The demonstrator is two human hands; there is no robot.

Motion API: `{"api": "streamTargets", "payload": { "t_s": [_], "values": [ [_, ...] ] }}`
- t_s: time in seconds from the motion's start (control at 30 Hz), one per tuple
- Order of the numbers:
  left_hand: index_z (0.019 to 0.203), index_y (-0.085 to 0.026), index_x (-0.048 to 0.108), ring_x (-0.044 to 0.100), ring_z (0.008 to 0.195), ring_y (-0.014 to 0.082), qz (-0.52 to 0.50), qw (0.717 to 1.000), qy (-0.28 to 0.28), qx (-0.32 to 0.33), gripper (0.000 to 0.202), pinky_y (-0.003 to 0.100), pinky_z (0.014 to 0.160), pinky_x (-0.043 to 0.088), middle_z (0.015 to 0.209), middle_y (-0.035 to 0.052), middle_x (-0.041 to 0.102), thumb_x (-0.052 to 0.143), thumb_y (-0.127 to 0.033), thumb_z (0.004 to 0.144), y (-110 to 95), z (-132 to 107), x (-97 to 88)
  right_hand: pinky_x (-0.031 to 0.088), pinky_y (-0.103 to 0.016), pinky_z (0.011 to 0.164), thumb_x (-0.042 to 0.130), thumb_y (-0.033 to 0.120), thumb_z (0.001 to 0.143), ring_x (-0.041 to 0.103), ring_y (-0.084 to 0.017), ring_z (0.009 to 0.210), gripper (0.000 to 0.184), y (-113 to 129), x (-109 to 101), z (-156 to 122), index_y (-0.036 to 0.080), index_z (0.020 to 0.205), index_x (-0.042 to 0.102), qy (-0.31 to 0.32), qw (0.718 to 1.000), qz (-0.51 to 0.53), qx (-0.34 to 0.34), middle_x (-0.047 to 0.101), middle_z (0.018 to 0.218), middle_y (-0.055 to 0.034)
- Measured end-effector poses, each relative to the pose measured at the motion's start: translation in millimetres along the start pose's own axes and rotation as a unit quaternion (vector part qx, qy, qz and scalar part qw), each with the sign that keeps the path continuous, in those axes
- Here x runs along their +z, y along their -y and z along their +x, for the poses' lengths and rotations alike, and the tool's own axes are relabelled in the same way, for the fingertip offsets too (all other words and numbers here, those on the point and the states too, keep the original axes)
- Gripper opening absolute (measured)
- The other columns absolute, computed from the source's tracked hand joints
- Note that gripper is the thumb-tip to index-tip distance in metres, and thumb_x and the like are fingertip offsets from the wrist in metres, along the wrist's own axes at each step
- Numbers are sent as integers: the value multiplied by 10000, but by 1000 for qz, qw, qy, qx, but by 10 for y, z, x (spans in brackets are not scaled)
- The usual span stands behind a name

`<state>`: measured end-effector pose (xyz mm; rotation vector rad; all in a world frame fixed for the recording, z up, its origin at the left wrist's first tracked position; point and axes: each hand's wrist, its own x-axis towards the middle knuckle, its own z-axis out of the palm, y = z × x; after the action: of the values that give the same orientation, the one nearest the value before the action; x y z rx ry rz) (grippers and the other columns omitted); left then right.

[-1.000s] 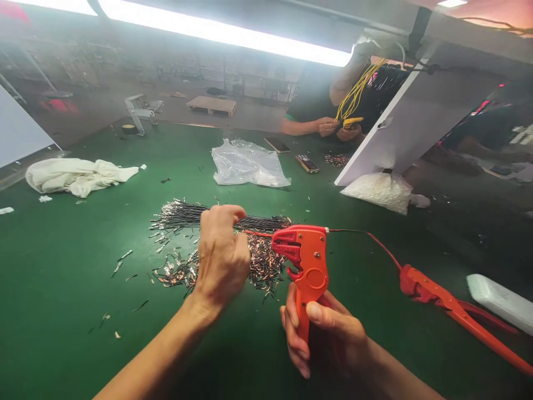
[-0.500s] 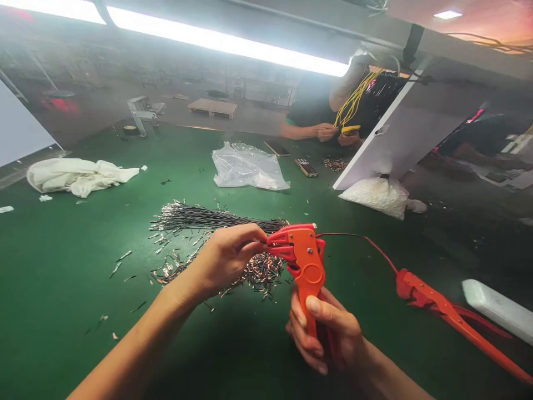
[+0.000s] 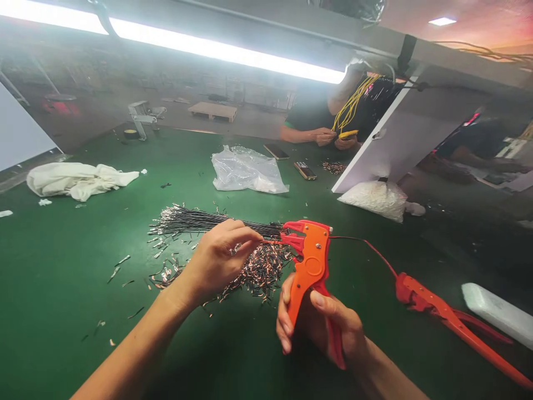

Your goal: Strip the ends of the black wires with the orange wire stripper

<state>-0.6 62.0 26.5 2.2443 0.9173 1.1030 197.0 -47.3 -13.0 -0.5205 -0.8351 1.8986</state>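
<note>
A thin red wire point(image 3: 272, 242) lies almost level, its long axis running left to right. The left hand point(image 3: 219, 258) has its grip pinched together on the wire just left of the wire stripper point(image 3: 310, 266), with thumb and fingertips touching the strand. This makes it the hand nearer the wire's end. The wire enters the stripper's toothed head from the left, comes out on the right side, and trails away down towards a red crimping tool point(image 3: 441, 311) lying flat well to the stripper's right.

The stripper is hard orange plastic, shaped like a pistol and held upright. The right hand point(image 3: 325, 328) has its grip clamped round the two handles below the head.

Just left of the stripper and under the left hand is a glinting heap of cut bits point(image 3: 258, 272) in copper and black. Behind the heap is a flat bundle of black wires point(image 3: 204, 220) with bare metal ends. The surface point(image 3: 62, 278) is matt green.

Further behind the stripper lie a crumpled clear plastic bag point(image 3: 245, 169), two phones and a white bag of small parts point(image 3: 375, 197) under a slanted white board point(image 3: 395, 144). Far to the stripper's left lies a white cloth point(image 3: 75, 179). Beyond the board, a co-worker's hands point(image 3: 333, 138) hold yellow wires point(image 3: 353, 100).
</note>
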Motion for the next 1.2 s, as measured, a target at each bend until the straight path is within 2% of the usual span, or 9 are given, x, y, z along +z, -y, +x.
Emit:
{"api": "streamTargets", "payload": {
  "t_s": [0.17, 0.27, 0.4, 0.5, 0.7, 0.83, 0.97, 1.1, 1.2],
  "values": [
    [892, -197, 721, 533, 730, 146, 92, 991, -17, 98, 157, 274, 683, 442, 750, 34, 633, 564, -185, 902, 70, -17, 30, 500, -379, 680, 527, 353, 894, 673, -235, 696, 336, -16, -33, -28, 93, 1100, 583, 11, 999, 21, 27, 667, 800, -103],
    [882, -178, 710, 537, 707, 127, 79, 992, -23, 98, 156, 253, 647, 433, 754, 29, 627, 557, -181, 910, 66, -30, 47, 509, -378, 659, 517, 305, 858, 677, -237, 675, 344, -35, -35, -36, 72, 1101, 591, 26, 997, 43, 53, 673, 775, -108],
    [944, -178, 690, 499, 610, 101, -37, 998, 4, -55, 139, 235, 580, 403, 676, -13, 594, 593, -262, 889, 0, -26, 31, 513, -378, 661, 543, 263, 806, 685, -239, 678, 361, -44, -23, -35, 72, 1108, 595, 37, 997, 37, 56, 683, 783, -108],
    [1028, -184, 657, 435, 560, 94, -140, 971, 55, -185, 244, 231, 529, 364, 644, -40, 548, 621, -353, 856, -67, -4, 0, 515, -385, 682, 566, 247, 781, 686, -237, 697, 367, -52, -22, -38, 89, 1111, 593, 31, 998, 27, 49, 689, 798, -101],
    [975, -180, 646, 539, 731, 121, -274, 928, 103, -231, 270, 250, 663, 418, 840, 11, 649, 638, -412, 838, -146, 16, -6, 505, -343, 667, 610, 251, 740, 679, -212, 673, 382, -90, -12, -44, 99, 1090, 599, 28, 998, 11, 49, 690, 774, -81],
    [944, -199, 649, 489, 687, 102, -247, 943, 94, -202, 242, 232, 632, 385, 788, -21, 609, 582, -425, 886, -111, 6, 37, 508, -343, 632, 595, 260, 731, 678, -219, 645, 385, -82, -9, -45, 91, 1076, 598, 40, 997, 32, 63, 688, 758, -90],
    [894, -186, 652, 464, 617, 99, -156, 974, 51, -154, 166, 233, 578, 362, 704, -27, 582, 550, -317, 905, -42, -8, 102, 508, -352, 609, 568, 273, 744, 681, -232, 635, 389, -59, -4, -48, 88, 1084, 601, 53, 994, 59, 70, 684, 747, -94],
    [923, -170, 669, 537, 708, 121, -29, 999, -15, -26, 129, 248, 638, 409, 796, 21, 648, 543, -195, 910, 19, -40, 155, 503, -364, 628, 567, 263, 763, 678, -234, 654, 380, -35, 9, -50, 91, 1099, 608, 43, 996, 52, 58, 676, 756, -91],
    [936, -166, 687, 510, 708, 133, 57, 996, -21, 70, 152, 261, 648, 403, 750, 27, 626, 537, -152, 917, 47, -59, 176, 500, -401, 654, 543, 252, 785, 672, -251, 685, 429, -1, 17, -37, 99, 1183, 585, 20, 999, 33, 23, 672, 792, -94]
  ]
}}
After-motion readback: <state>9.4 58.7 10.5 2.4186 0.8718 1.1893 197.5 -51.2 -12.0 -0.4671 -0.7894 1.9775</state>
